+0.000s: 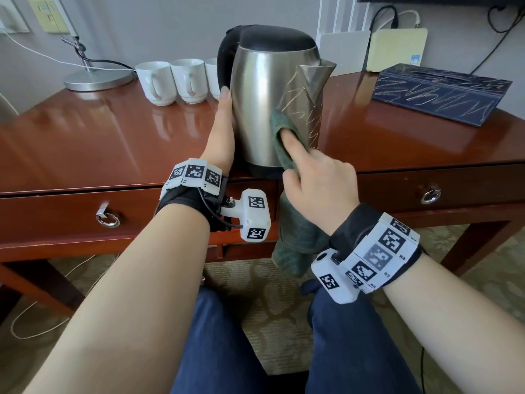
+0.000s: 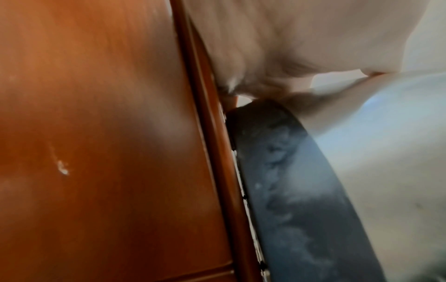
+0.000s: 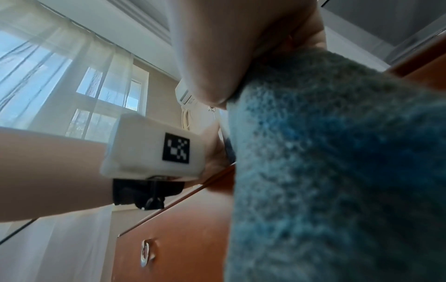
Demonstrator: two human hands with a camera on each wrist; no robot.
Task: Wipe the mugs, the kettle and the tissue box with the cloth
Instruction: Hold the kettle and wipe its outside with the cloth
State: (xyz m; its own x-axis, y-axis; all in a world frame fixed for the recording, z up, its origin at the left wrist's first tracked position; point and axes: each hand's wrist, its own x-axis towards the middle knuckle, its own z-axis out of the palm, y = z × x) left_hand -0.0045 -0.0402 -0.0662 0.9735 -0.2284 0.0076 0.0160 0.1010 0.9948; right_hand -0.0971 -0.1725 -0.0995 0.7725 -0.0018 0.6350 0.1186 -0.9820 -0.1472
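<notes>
Head view shows the kettle [image 1: 272,98] at the bench [image 1: 85,143] edge mid-wipe, right hand [image 1: 321,183] fingers pinching the cloth [image 1: 284,143] on its scribbles, left hand [image 1: 224,129] flat against its side; tissue box [image 1: 437,93] remains scribbled, mugs [image 1: 170,81] look clean.

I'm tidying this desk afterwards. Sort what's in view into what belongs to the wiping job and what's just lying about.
Belongs to the job:
kettle, scribbled on, steadied by the left hand
cloth, pressed to the kettle by the right hand
white mugs
tissue box, scribbled on

Just lying about:
lamp base
cables
drawer ring pulls
</notes>
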